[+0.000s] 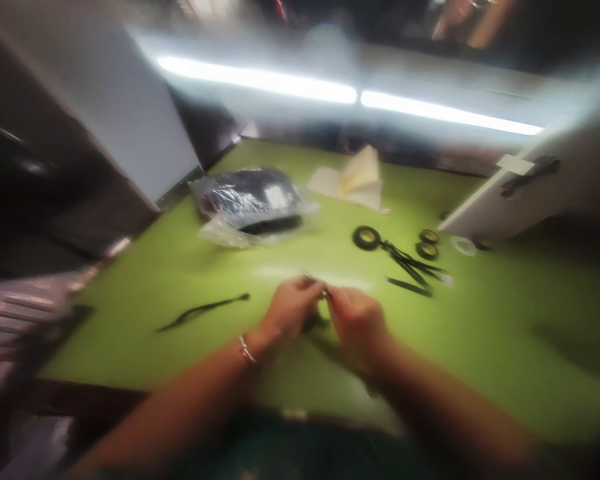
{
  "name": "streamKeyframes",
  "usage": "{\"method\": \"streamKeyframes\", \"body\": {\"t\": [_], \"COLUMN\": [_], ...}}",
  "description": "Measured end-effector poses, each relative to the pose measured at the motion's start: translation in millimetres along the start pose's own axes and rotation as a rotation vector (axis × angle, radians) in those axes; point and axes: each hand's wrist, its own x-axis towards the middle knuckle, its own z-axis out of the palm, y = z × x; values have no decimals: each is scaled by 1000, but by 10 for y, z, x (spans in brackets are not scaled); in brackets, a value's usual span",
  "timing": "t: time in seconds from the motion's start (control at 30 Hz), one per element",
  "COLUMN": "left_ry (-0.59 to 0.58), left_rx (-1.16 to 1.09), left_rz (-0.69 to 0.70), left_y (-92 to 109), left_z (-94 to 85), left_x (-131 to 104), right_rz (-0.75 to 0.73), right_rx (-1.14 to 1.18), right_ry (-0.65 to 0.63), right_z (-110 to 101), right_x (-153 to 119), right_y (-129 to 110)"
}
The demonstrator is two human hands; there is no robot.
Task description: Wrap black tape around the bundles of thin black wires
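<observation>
Over the middle of the green table point(180, 360), my left hand point(293, 307) and my right hand point(357, 320) meet at the fingertips. Both are closed in a pinch around something small and dark, mostly hidden by the fingers and blurred. Left of my hands lies a thin black strip point(205, 309) with a thicker end. To the right is a bundle of black strips point(413, 262) beside a roll of black tape point(367, 238). A separate short black strip point(409, 287) rests just below that bundle.
A clear plastic bag point(250, 197) of dark items lies at the back left. Behind it are folded pale papers point(363, 179). Two small tape rolls point(427, 250) and a white ring point(463, 246) sit near the right partition point(520, 193). A grey panel point(125, 113) stands at left.
</observation>
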Motion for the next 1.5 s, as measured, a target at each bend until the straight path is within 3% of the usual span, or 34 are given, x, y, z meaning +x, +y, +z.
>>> {"method": "streamKeyframes", "body": {"t": [0.2,0.33,0.53,0.77,0.9,1.0,1.13,1.2,1.33,1.5], "left_ry": [76,54,-127,-28,21,28,130,164,164,137], "left_rx": [-54,-123,-147,-52,-40,-22,-37,1,85,163], "left_rz": [-5,-23,-32,-65,-16,69,177,195,223,228], "left_y": [-17,52,182,63,79,138,235,269,290,269], "left_z": [-2,-13,-43,-87,-98,-110,-189,-253,-364,-387], "left_x": [16,25,22,54,66,81,152,201,269,268], "right_rz": [-113,37,246,32,15,86,208,342,649,794], "right_rx": [-40,159,420,94,70,129,123,66,232,293], "right_ry": [-9,-39,-57,-69,-96,-59,137,230,316,338], "right_z": [42,50,8,6,-12,-64,-238,-377,-655,-704], "right_x": [-38,-20,51,21,68,142,233,242,167,82], "right_y": [-71,-17,111,18,63,247,736,1027,1507,1775]}}
